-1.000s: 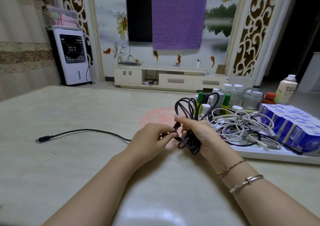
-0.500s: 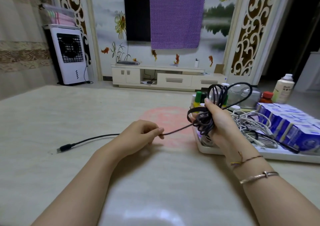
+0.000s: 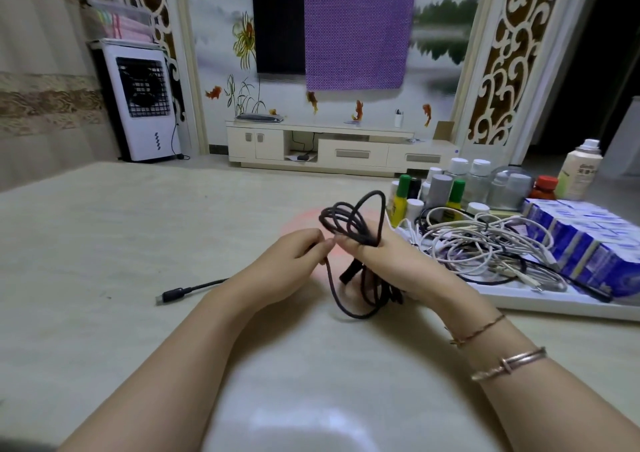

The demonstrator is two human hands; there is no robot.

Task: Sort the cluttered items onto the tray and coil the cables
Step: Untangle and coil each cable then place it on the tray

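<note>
**Background fixtures, non-task**

A white upright air cooler with black grille [image 3: 143, 103] stands at the left wall. A black wall-mounted television [image 3: 277, 21] is partly covered by a purple patterned cloth [image 3: 358, 30]. Below it sits a long cream low cabinet with drawers [image 3: 332, 150]. Carved brown-and-white scrollwork panels [image 3: 498, 53] flank the painted mural wall [image 3: 221, 46].
</note>
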